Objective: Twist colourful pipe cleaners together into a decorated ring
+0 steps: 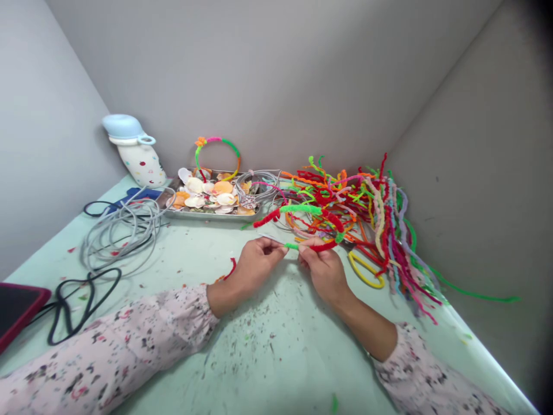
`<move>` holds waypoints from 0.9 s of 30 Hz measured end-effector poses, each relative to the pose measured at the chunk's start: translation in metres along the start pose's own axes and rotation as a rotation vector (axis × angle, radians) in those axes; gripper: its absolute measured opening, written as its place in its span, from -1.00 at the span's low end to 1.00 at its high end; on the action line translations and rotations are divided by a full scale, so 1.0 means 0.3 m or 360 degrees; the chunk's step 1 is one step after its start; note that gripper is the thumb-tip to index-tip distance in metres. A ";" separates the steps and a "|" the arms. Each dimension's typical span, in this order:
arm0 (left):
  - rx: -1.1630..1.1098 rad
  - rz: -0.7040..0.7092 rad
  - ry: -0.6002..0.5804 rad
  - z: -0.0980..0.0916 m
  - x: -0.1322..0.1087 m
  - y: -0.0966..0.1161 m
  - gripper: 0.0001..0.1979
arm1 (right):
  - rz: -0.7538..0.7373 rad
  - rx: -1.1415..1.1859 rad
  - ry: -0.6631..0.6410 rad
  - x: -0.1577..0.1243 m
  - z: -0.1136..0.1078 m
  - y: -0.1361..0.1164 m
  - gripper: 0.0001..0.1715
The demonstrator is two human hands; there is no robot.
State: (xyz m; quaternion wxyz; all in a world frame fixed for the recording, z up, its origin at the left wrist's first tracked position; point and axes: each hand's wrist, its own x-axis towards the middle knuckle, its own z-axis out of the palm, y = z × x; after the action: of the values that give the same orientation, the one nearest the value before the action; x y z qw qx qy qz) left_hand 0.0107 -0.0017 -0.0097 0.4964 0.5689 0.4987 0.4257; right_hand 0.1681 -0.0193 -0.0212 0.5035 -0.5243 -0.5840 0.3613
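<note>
Tabletop [268, 369], pale green and flecked with specks, carries the whole job, with a heap of pipe cleaners [382, 219] crowding its far right and a metal tray [211, 217] of shells along its far side. In front of these, held just above the surface, is the ring [301, 209], wrapped in red and green fuzz and apparently open at its left. Both hands grip its near edge: the left hand [254, 268] has thumb and fingers pinched together on it, and the right hand [326, 271] is closed on it just beside. The step looks like winding fuzz along the core; the right pinch should be firm so that finished turns cannot unwind, while the left lays each turn snug against its neighbour (a slack one would probably slide). Pale bare wire [270, 237] pokes out past the left fingertips; the short green stretch [291, 246] between the hands deserves even tension.
</note>
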 end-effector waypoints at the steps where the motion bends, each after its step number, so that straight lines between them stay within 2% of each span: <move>1: 0.0001 0.0002 -0.0001 0.000 0.000 -0.001 -0.78 | 0.0001 0.0002 0.0002 0.000 0.000 0.000 -0.74; 13: 0.0027 0.0085 -0.0006 0.004 0.003 -0.011 -0.78 | 0.0241 0.0286 0.0009 0.008 0.006 -0.014 -0.76; 27: 0.0097 0.0169 -0.0016 -0.001 -0.003 -0.008 -0.77 | 0.0272 0.0307 0.0016 0.012 0.009 -0.024 -0.78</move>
State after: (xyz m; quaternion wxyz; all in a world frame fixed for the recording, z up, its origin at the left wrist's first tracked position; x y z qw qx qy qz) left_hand 0.0100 -0.0025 -0.0120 0.4581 0.6116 0.4780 0.4332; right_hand 0.1639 -0.0169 -0.0142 0.5218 -0.5232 -0.4972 0.4548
